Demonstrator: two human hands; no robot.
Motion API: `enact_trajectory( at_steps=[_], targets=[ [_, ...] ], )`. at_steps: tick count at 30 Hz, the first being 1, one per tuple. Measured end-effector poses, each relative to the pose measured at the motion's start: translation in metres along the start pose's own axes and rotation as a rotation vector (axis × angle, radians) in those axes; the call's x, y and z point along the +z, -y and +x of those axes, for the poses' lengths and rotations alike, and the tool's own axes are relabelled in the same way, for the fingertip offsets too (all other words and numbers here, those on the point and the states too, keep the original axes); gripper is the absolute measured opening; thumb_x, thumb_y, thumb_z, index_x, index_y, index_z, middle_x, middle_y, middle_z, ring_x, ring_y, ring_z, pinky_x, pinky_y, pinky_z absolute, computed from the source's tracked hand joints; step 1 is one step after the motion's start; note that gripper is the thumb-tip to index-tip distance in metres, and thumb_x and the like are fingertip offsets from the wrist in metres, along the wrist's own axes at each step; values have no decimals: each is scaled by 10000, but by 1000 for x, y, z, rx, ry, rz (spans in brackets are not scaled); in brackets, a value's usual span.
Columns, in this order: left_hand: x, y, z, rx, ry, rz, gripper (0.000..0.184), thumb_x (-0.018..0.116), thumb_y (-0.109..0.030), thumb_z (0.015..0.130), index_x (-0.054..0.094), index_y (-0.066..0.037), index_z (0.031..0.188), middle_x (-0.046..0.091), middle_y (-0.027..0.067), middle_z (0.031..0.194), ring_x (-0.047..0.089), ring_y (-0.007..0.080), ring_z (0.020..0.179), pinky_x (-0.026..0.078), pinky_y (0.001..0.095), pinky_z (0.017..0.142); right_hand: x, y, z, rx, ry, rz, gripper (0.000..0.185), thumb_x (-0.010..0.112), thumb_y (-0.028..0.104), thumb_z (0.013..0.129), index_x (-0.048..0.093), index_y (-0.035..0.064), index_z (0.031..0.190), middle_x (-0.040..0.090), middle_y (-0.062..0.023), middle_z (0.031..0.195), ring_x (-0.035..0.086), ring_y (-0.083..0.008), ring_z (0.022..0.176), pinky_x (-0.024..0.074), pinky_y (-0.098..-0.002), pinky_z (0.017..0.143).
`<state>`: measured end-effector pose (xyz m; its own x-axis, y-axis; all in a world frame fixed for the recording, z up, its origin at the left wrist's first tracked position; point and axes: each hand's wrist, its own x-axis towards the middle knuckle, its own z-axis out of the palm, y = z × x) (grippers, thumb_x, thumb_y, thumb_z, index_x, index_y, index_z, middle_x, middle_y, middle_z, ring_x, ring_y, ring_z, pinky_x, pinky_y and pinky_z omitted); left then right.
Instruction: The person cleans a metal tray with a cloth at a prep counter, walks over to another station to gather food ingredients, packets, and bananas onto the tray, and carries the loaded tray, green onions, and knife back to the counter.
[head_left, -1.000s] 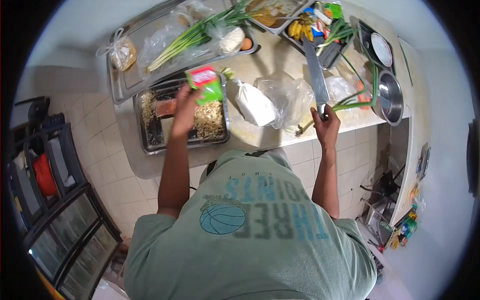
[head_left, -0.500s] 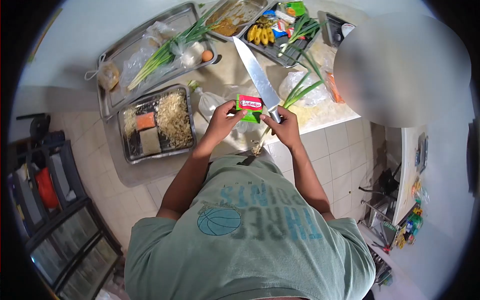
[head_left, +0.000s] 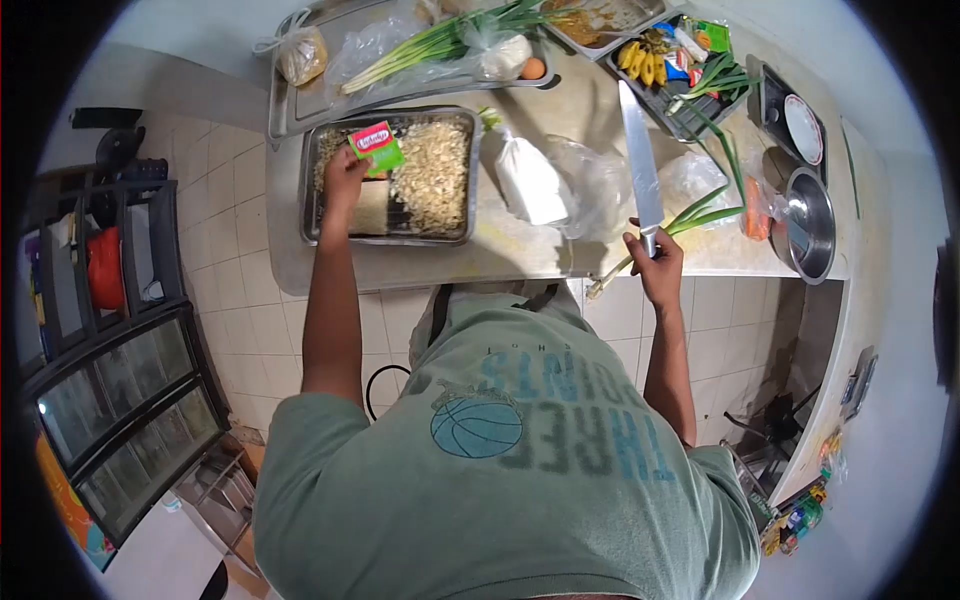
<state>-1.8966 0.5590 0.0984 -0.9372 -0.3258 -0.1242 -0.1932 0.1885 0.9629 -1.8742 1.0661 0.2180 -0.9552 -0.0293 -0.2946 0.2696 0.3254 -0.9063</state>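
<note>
1. Black baking tray [head_left: 390, 240]: rests on the pale surface [head_left: 500, 262], with chopped pale pieces [head_left: 435, 175] filling much of its right part.
2. Left grip [head_left: 345, 172]: closed around the edge of a red-and-green Ladaku sachet [head_left: 376, 148], which is over the baking tray's far left part.
3. Right grip [head_left: 655, 255]: clasped round the handle of a large kitchen knife [head_left: 641, 150], well to the right of the baking tray, blade pointing away from the person.
4. Spring onion [head_left: 705, 213]: passes by the right grip, its root end toward the baking tray's side; whether the fingers hold it too, I cannot tell.
5. White plastic bag [head_left: 530, 185]: just right of the baking tray.
6. Spring onion bunch [head_left: 430, 55] and egg [head_left: 533, 69]: beyond the baking tray, on a larger metal tray [head_left: 290, 110].
7. Metal bowl [head_left: 808, 225]: far right of the baking tray.
</note>
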Motion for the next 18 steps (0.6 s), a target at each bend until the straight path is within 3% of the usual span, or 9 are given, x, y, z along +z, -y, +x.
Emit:
enact_trajectory(
  at_steps=[2,4,7,10,13,14,16,18],
  targets=[
    [-25,15,38,26,-3,149,196,632,-24,820,590,-5,1010,660,45,938,600,93,836,463,247,765,22,5,4,-20,-42,3,256,702,136,814,653,-4,1023,532,24,620,440,-32,469,356,-196,420],
    [-31,8,64,-5,62,68,226,600,-17,847,574,-5,1071,656,66,984,605,125,901,466,267,784,51,13,2,-22,-89,43,258,699,144,817,651,-17,1013,560,5,651,444,-34,468,363,-193,418],
    [-50,57,114,38,179,225,263,648,-87,823,576,-11,1064,659,74,956,616,165,902,460,295,817,101,19,-16,18,-142,64,261,704,148,813,651,-20,1005,595,-14,694,450,-38,467,367,-195,415],
    [-49,18,92,145,23,772,324,702,-182,776,573,-20,1025,647,101,933,626,243,869,467,338,814,142,23,-32,60,-188,49,268,713,152,807,651,-23,1000,605,-23,699,453,-43,461,374,-197,412],
    [-59,10,79,314,-163,835,377,734,-241,735,560,-25,990,622,129,971,610,302,896,473,371,795,165,27,-42,64,-226,68,267,707,152,814,646,-28,1002,571,-5,637,450,-42,459,375,-196,412],
    [-64,8,68,334,-156,807,397,740,-302,703,560,-55,956,621,142,931,599,356,879,481,432,759,169,27,-48,74,-240,75,269,705,150,815,644,-29,1006,567,-2,632,451,-41,461,374,-195,412],
    [-66,-10,31,-73,26,881,580,738,-451,680,528,-17,1002,614,197,988,601,379,923,482,452,772,173,27,-60,88,-261,87,283,702,154,819,634,-27,1026,537,18,613,446,-34,472,370,-194,414],
    [-67,4,1,-180,174,923,792,729,-554,646,444,31,1097,598,261,1043,598,406,966,486,462,790,176,30,-63,104,-291,99,290,701,159,820,631,-24,1033,517,28,603,439,-33,473,368,-192,414]
  ],
)
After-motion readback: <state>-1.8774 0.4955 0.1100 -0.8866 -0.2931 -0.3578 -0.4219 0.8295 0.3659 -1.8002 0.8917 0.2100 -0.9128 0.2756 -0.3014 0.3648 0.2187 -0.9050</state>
